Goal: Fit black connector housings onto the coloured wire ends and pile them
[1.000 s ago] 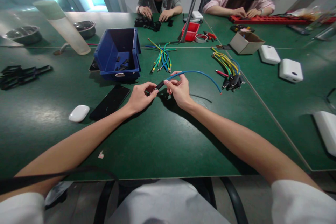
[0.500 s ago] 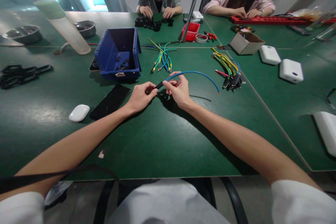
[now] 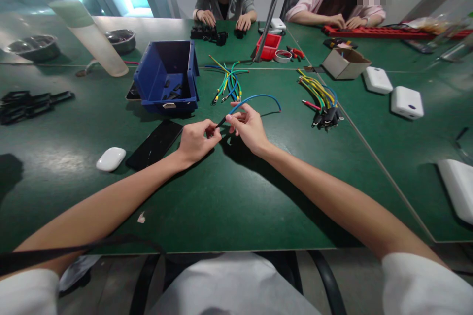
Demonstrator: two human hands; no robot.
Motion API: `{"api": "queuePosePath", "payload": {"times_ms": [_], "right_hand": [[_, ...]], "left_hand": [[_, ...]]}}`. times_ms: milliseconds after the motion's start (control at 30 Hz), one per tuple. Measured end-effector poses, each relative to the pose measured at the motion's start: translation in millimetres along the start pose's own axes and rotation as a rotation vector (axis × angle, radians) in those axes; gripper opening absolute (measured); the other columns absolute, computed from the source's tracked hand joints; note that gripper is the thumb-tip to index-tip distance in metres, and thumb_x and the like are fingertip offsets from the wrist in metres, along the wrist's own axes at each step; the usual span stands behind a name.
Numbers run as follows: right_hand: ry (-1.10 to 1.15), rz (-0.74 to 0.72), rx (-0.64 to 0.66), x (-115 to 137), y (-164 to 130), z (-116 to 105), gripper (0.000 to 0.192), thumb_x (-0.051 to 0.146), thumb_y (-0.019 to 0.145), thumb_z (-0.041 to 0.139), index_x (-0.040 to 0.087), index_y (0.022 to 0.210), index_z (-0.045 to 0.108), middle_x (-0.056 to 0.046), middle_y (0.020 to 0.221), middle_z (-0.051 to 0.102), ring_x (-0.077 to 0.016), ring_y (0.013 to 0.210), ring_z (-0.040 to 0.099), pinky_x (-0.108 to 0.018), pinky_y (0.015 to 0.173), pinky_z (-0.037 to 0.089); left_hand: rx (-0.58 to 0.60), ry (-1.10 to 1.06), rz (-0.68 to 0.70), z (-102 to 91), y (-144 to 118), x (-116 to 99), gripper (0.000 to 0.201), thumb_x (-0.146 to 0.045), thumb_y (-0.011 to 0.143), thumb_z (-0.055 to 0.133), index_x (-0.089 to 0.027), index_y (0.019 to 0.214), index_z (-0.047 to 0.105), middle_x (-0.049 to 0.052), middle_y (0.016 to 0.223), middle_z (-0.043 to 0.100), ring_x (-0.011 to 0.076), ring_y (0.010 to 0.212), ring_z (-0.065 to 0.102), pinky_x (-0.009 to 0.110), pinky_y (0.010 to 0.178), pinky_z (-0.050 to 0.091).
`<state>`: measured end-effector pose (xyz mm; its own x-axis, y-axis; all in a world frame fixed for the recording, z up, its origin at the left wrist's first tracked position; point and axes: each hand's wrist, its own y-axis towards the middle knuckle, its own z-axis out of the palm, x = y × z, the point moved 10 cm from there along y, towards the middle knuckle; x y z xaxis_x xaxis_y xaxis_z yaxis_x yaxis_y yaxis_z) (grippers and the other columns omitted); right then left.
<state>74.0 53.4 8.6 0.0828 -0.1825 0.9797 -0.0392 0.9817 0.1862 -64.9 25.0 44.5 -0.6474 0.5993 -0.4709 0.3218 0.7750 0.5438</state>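
Note:
Between my hands is a blue wire (image 3: 264, 96) with a short black sleeve (image 3: 220, 122) around its near end. My left hand (image 3: 199, 140) is closed on the end of the wire at the sleeve; its fingertips hide the very tip. Thumb and fingers of my right hand (image 3: 246, 125) pinch the wire just past the sleeve, and the free length curves away to the right. Beyond my hands lie several loose green, blue and yellow wires (image 3: 229, 81). To the right is a bundle of wires with black sleeves (image 3: 327, 110) and ring terminals.
A blue bin (image 3: 166, 76) with small black pieces stands ahead left. A black phone (image 3: 157, 145) and white case (image 3: 111, 159) lie beside my left forearm. Further off are a tilted bottle (image 3: 92, 39), a red box (image 3: 271, 47), a cardboard box (image 3: 346, 62) and two people at work.
The blue wire has been drawn left through my right hand, so its free arc is shorter. My left hand has shifted slightly down and its fingers are curled tighter.

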Motion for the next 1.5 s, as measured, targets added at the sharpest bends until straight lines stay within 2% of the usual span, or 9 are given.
{"api": "queuePosePath", "payload": {"times_ms": [200,333,533,633,767,967,1233,1500], "right_hand": [[-0.130,0.013,-0.027,11.7,-4.9,4.4,0.042,0.029,0.080,0.065,0.019,0.119,0.054,0.003,0.074,0.062,-0.0111,0.062,0.062,-0.022,0.053,0.048],[-0.196,-0.009,-0.023,21.1,-9.6,7.7,0.047,0.035,0.081,0.065,0.020,0.123,0.054,0.002,0.075,0.060,-0.0126,0.063,0.062,-0.026,0.057,0.050],[-0.272,-0.056,-0.053,29.5,-14.9,5.8,0.052,0.032,0.077,0.069,0.025,0.127,0.056,0.003,0.071,0.058,-0.0129,0.060,0.060,-0.027,0.057,0.050],[-0.270,-0.012,-0.061,20.5,-12.8,3.5,0.054,0.028,0.077,0.068,0.025,0.129,0.056,0.003,0.069,0.058,-0.0127,0.057,0.060,-0.028,0.056,0.051],[-0.247,0.025,-0.101,10.2,-10.5,-2.5,0.055,0.028,0.074,0.070,0.022,0.128,0.058,0.003,0.068,0.059,-0.0138,0.058,0.063,-0.028,0.055,0.051],[-0.258,0.048,-0.176,2.0,-5.3,-17.5,0.059,0.030,0.072,0.070,0.018,0.128,0.057,0.003,0.068,0.060,-0.0135,0.061,0.063,-0.027,0.057,0.050],[-0.272,-0.117,-0.264,1.9,8.8,-46.1,0.060,0.030,0.072,0.069,0.021,0.129,0.053,0.005,0.067,0.057,-0.0128,0.061,0.059,-0.027,0.059,0.050],[-0.303,-0.161,-0.361,-3.2,9.6,-70.4,0.061,0.032,0.072,0.069,0.023,0.129,0.051,0.005,0.070,0.056,-0.0135,0.065,0.058,-0.024,0.055,0.048]], "left_hand": [[-0.050,0.205,0.242,0.6,-7.9,-19.9,0.014,-0.022,0.085,0.054,-0.016,0.079,0.065,0.003,0.065,0.067,0.0147,0.058,0.061,0.027,0.060,0.043],[-0.061,0.341,0.383,1.8,-13.6,-34.2,0.016,-0.020,0.086,0.053,-0.016,0.075,0.064,0.005,0.064,0.066,0.0160,0.058,0.060,0.029,0.057,0.039],[0.044,0.530,0.480,10.5,-17.8,-47.7,0.025,-0.021,0.091,0.046,-0.018,0.072,0.063,0.005,0.058,0.059,0.0168,0.057,0.055,0.032,0.053,0.033],[0.096,0.513,0.487,13.7,-18.3,-48.9,0.026,-0.022,0.093,0.044,-0.017,0.079,0.066,0.006,0.060,0.059,0.0176,0.059,0.056,0.033,0.052,0.033],[0.147,0.408,0.430,16.0,-15.7,-42.9,0.029,-0.025,0.095,0.042,-0.016,0.083,0.067,0.008,0.062,0.060,0.0185,0.062,0.057,0.033,0.053,0.036],[0.165,0.428,0.410,21.6,-13.2,-36.0,0.028,-0.028,0.096,0.045,-0.014,0.099,0.068,0.009,0.074,0.068,0.0198,0.068,0.062,0.031,0.058,0.040],[0.223,0.418,0.391,30.2,-12.6,-27.3,0.029,-0.031,0.096,0.046,-0.016,0.087,0.069,0.008,0.075,0.068,0.0178,0.069,0.061,0.028,0.059,0.040],[0.223,0.351,0.368,29.3,-12.0,-23.9,0.032,-0.033,0.096,0.044,-0.016,0.085,0.068,0.008,0.076,0.068,0.0197,0.071,0.062,0.030,0.058,0.039]]}}
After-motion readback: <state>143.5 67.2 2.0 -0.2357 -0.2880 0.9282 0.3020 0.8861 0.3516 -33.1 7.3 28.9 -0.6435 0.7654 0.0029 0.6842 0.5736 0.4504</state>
